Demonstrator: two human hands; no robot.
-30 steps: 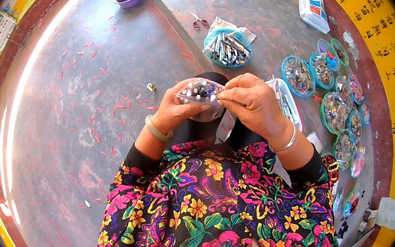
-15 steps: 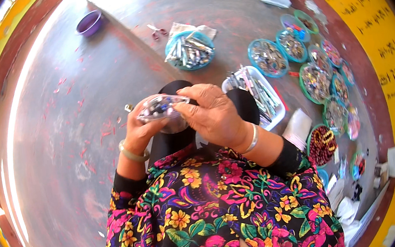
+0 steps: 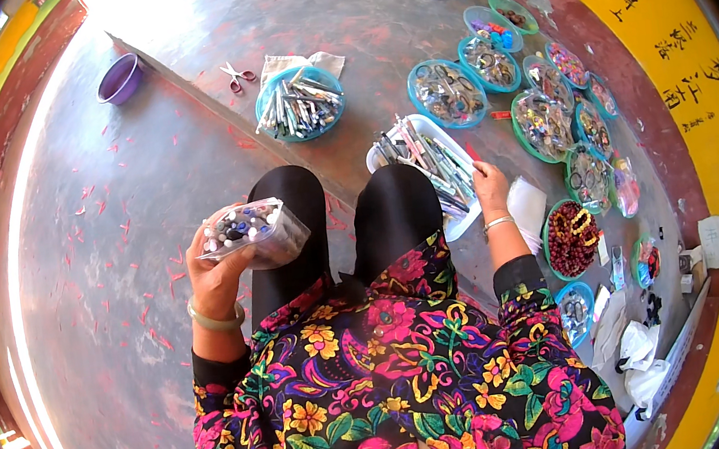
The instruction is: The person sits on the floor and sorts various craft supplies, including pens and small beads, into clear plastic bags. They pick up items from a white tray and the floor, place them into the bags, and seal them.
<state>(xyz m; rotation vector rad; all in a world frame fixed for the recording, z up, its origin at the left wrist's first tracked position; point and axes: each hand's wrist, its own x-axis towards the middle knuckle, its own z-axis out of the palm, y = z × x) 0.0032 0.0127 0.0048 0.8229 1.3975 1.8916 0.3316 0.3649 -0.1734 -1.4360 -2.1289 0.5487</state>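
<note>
My left hand (image 3: 218, 258) is wrapped round a clear plastic box (image 3: 276, 242), held tilted over my left knee. Small round bead-like pieces (image 3: 245, 224) in white, black, grey and blue fill it. Well away to the right, my right hand (image 3: 491, 190) is at the right side of a white plastic tray (image 3: 466, 227) full of pens (image 3: 427, 155). Its fingers are drawn together at their tips, close by a narrow red strip (image 3: 472, 151). Whatever is between those fingers is hidden.
Ahead stands a blue basket of pens (image 3: 300, 104), with scissors (image 3: 238, 79) beside it. A purple basin (image 3: 120, 80) is at the far left. Several round baskets of small items (image 3: 448, 93) line the right, along with a basket of dark red beads (image 3: 571, 239). A white bundle (image 3: 525, 201) lies nearby.
My right hand has left the clear box and moved right to the tray's edge. My left hand has shifted left with the box, and the whole view has turned slightly.
</note>
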